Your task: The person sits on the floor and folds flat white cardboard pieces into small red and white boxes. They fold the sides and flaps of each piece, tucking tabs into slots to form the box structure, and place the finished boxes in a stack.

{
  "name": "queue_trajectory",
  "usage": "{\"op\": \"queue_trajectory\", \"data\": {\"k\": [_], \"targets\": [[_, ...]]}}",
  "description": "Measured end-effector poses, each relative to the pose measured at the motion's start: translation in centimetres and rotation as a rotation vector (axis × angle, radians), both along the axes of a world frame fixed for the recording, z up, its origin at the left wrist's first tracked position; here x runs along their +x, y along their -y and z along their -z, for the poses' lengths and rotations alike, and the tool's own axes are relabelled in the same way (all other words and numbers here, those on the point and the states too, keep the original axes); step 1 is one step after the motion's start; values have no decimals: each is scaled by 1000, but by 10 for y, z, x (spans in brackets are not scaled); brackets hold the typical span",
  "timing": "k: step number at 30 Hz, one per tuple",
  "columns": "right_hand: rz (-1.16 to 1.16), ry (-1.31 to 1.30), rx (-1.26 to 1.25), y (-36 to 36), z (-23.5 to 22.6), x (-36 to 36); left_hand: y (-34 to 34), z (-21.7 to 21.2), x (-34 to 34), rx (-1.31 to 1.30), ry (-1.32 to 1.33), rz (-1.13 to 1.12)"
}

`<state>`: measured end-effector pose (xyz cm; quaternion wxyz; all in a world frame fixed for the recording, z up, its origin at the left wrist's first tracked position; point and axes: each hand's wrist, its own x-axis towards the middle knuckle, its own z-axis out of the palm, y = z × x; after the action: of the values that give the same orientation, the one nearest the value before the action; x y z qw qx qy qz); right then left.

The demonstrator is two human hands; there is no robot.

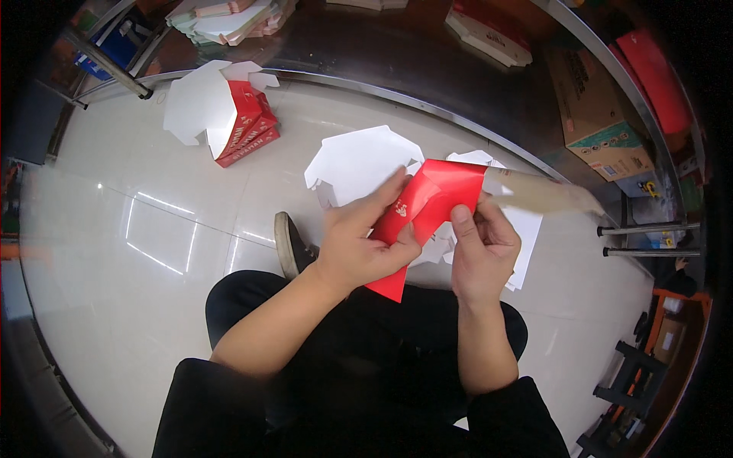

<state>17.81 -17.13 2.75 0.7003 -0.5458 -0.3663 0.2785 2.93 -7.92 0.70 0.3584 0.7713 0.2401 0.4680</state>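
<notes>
Cardboard, red and glossy, is grasped by the left fingers and the right fingers. A white sheet is located on the floor beyond the left fingers.

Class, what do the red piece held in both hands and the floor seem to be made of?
Red piece: probably thin, glossy card; crisp edges and a bright sheen.
Floor: likely polished tile; straight seams and mirrored lights show.
</notes>
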Motion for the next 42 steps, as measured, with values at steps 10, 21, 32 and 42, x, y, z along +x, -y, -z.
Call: {"op": "queue_trajectory", "data": {"k": [10,21,32,42], "targets": [[-66,-218,-150,-7,16,-4,-7,1,6,164,84,-42],[-257,193,-130,-4,11,17,-25,-8,1,-592,-9,379],[-98,908,67,-7,-2,6,-41,-3,-1,-1244,635,27],[240,801,18,-4,7,-24,-15,-10,7,-971,449,160]]}}
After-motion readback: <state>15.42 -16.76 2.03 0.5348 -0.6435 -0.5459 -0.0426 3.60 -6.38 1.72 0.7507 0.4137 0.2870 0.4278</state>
